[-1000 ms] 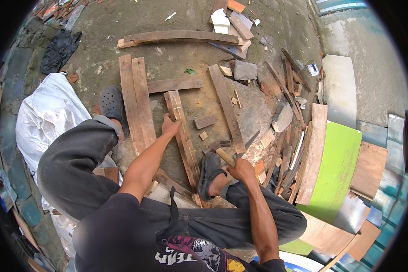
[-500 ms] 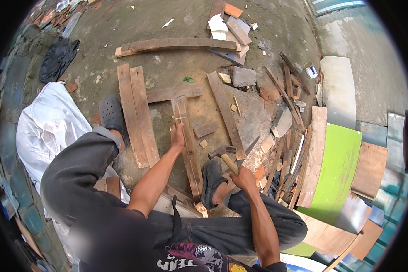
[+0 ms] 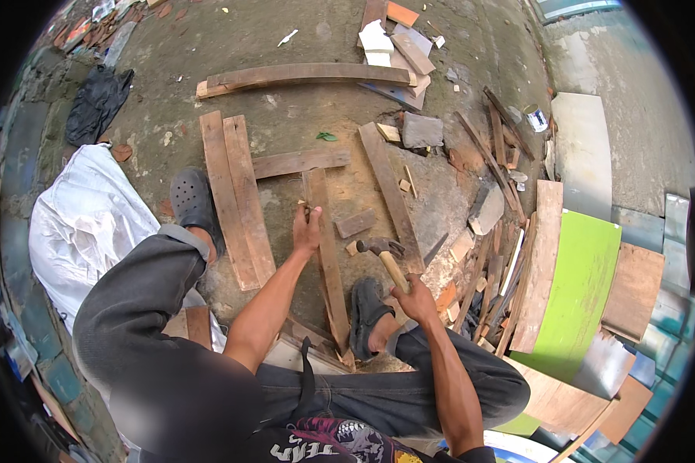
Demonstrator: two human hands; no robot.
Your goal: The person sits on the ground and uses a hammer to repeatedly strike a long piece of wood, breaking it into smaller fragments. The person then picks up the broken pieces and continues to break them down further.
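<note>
A long wooden plank lies between my legs, pointing away from me. At its upper left edge my left hand is closed, its fingertips together by the wood. A small pale bit shows at those fingertips, too small to name. My right hand is wrapped round the wooden handle of a claw hammer, its dark metal head up and to the left, above my right shoe. A short wood block rests just right of the plank, and a crosswise board lies at its far end.
Two boards lie side by side at the left, and another plank slants on the right. A thick beam crosses farther off. Scrap wood, stones and a green panel crowd the right; a white sack lies left.
My left hand has shifted slightly down, and the thin cross-shaped thing on the plank by its fingers no longer shows. The hammer is still held, its head moved slightly.
</note>
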